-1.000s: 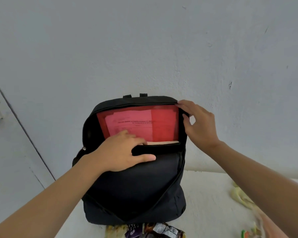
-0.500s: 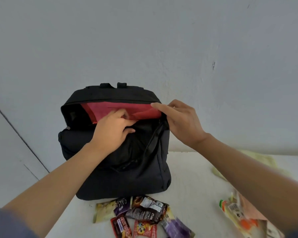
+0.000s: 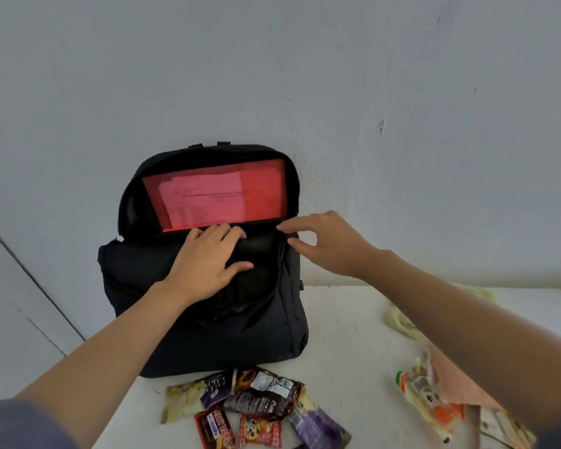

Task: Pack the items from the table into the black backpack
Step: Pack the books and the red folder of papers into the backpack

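Tabletop (image 3: pixel 353 335): white, its far edge against the wall.
Far left corner: black backpack (image 3: pixel 208 338), upright.
Just in front of it: snack packets (image 3: pixel 259 400), overlapping in a heap.
Right side, far: pale yellow cloth (image 3: pixel 399 319).
Right side, near: orange-and-white packet (image 3: pixel 425 396) beside pink cloth (image 3: pixel 454 384).

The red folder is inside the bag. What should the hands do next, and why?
Probably the right hand should reach down for one of the snack packets. The red folder stands inside the black backpack, the left hand presses its front down so the mouth gapes, the right hand hovers empty by the rim, and those packets lie unpacked on the table.
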